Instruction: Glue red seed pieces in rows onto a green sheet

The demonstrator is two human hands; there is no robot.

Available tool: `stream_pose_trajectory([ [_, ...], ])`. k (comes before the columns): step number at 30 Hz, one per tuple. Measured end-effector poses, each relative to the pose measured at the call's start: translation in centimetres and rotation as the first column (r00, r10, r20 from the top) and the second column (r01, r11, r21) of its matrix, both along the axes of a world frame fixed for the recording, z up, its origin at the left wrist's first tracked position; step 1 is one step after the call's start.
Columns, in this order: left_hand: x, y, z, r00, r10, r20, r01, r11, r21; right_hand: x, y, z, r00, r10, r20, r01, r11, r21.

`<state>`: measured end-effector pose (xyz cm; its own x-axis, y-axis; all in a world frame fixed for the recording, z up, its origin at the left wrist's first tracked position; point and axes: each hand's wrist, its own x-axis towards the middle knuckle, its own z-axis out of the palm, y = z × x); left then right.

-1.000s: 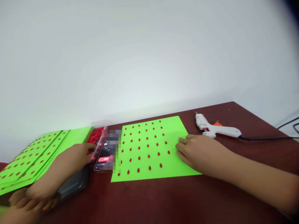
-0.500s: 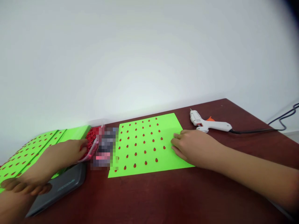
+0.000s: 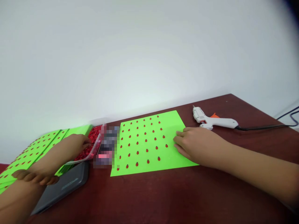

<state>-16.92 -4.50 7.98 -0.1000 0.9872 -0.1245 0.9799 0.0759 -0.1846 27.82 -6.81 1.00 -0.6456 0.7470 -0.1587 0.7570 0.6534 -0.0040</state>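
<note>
Right hand (image 3: 196, 146) lies palm-down, fingers (image 3: 178, 140) slightly apart, on the lime-green card (image 3: 140, 165), its dotted rows running away across the table (image 3: 187, 193); left hand (image 3: 77, 143) reaches over a clear tub (image 3: 95, 152) of red bits, its grip impossible to tell

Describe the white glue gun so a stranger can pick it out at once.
On the dark red table, find the bright green paper sheet with rows of red drops. Just beyond its far right corner lies the white glue gun. Only it trails a black cord and shows an orange part.
</note>
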Motion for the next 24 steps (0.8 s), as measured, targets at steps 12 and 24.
stream_pose_trajectory([
  [12, 3.6, -6.3, 1.8, 0.994, 0.106, 0.032, -0.111, 0.933, 0.343, 0.1, 0.2, -0.4, 0.999, 0.015, -0.041, -0.014, 1.0, 0.015],
  [24, 18.9, -4.1, -6.0, 0.599, -0.596, 0.534, 0.472, 0.802, 0.366, 0.2, 0.2, -0.2, 0.998, 0.026, -0.055, -0.025, 0.999, 0.032],
])
